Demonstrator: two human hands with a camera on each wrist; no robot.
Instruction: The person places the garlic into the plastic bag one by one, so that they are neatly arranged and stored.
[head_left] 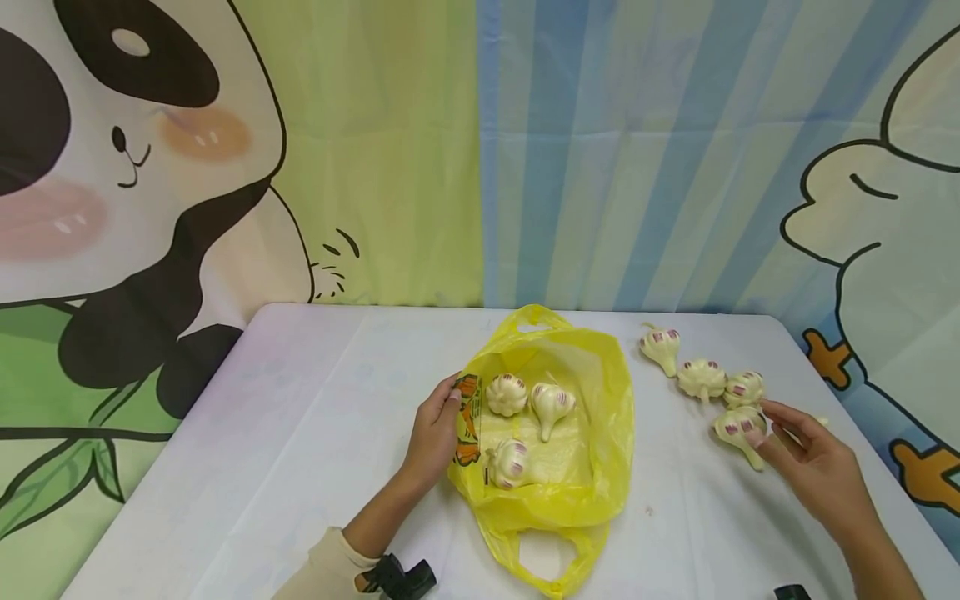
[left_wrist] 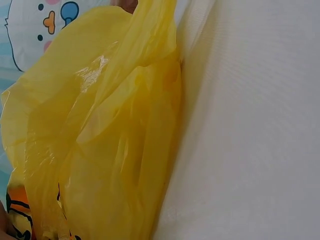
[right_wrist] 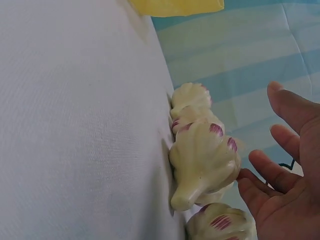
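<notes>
Printed cloth [head_left: 555,125] hung behind, panda on the left half, blue stripes on the right; a white table [head_left: 300,433] ran up to it. Yellow bag [head_left: 611,417] lay mid-table, mouth up, handles [head_left: 555,587] at its near and far ends. I had the left hand [head_left: 433,437] pinching the bag's left edge at the butterfly print [head_left: 468,417], fingers mostly hidden. My read: thin film would sag or slide without that hold. Three garlic bulbs [head_left: 507,394] sat inside on the bag's floor, probably weighing it flat. Right hand [head_left: 817,467] was partly open, fingers spread loosely beside the nearest bulb [head_left: 737,427], not wrapped round it; couldn't confirm contact. That bulb and three others [head_left: 702,377] formed a loose line at table right, likely grouped there for right-hand reach, apart from the bag. Pale tip [head_left: 822,422] past the right hand: maybe another bulb, couldn't tell.
</notes>
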